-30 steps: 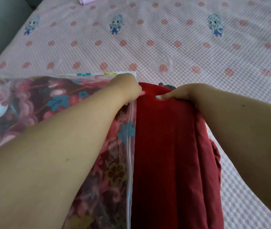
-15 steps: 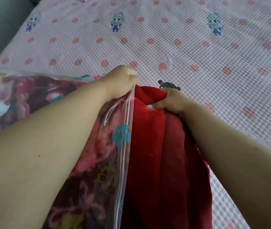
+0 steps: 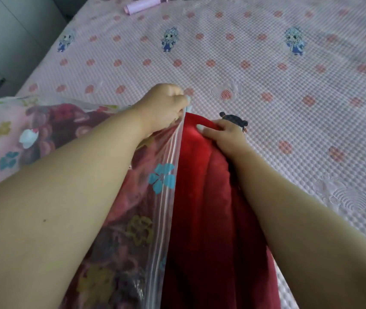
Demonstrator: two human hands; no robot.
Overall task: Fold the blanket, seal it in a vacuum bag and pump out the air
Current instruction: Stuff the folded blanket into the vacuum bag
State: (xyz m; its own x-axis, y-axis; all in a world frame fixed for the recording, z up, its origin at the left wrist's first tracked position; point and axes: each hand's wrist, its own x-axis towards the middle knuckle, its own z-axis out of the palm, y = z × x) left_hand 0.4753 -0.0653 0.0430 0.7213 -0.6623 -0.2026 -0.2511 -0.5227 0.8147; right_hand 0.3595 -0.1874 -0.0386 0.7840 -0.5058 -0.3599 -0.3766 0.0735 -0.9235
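A folded red blanket [image 3: 202, 208] lies lengthwise on the bed, its left part inside a clear vacuum bag [image 3: 133, 219] printed with coloured flowers. The bag's zip edge [image 3: 168, 192] runs as a raised strip along the blanket. My left hand [image 3: 164, 105] pinches the far corner of that open edge and holds it up. My right hand [image 3: 224, 134] grips the blanket's far end, thumb on top, right beside the bag's mouth. More patterned cloth shows through the bag at left.
A pink quilted bedspread [image 3: 266, 70] with red dots and cartoon figures covers the bed. A pink cylindrical object [image 3: 142, 5] lies at the far edge. The bed's left edge drops to a grey floor and cabinet [image 3: 6, 41].
My left hand has lifted the bag's corner higher and farther away. My right hand has closed tighter on the blanket's end and drawn it slightly nearer to the bag's mouth.
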